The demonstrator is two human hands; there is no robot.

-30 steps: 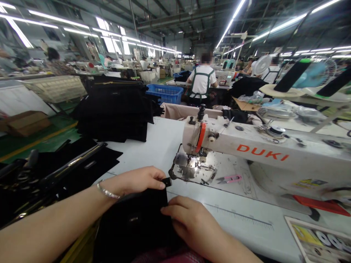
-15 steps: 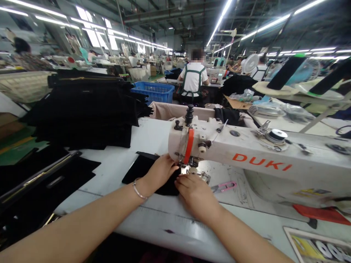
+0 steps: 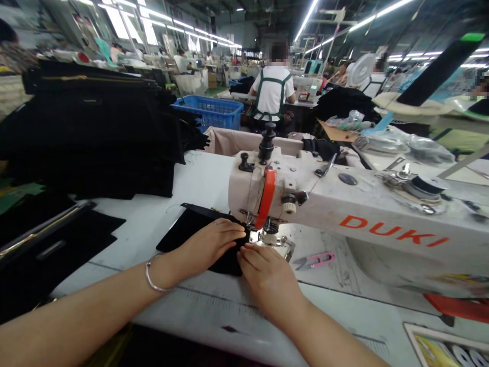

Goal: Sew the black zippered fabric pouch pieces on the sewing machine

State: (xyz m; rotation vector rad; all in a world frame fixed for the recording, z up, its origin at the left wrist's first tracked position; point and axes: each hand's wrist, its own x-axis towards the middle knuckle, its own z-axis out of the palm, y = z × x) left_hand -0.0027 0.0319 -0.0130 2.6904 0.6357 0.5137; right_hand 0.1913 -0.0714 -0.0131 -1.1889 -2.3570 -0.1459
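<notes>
A black fabric piece [image 3: 182, 229] lies flat on the white sewing table [image 3: 198, 183], its right edge under the presser foot [image 3: 267, 235] of the white DUKI sewing machine [image 3: 344, 214]. My left hand [image 3: 206, 246] rests palm down on the fabric, fingers stretched toward the needle. My right hand [image 3: 265, 278] sits just right of it, fingertips pressed on the fabric's edge next to the foot. Both hands press the cloth rather than grasp it.
Pink thread snips [image 3: 313, 261] lie on the machine bed right of my hands. A tall stack of black pieces [image 3: 95, 132] stands at the left, more black pieces [image 3: 46, 244] at the near left. A blue basket [image 3: 210, 109] and a seated person [image 3: 273, 94] are behind.
The black fabric went from near my lap up onto the table and under the presser foot. Both hands followed it forward and now lie flat beside the needle.
</notes>
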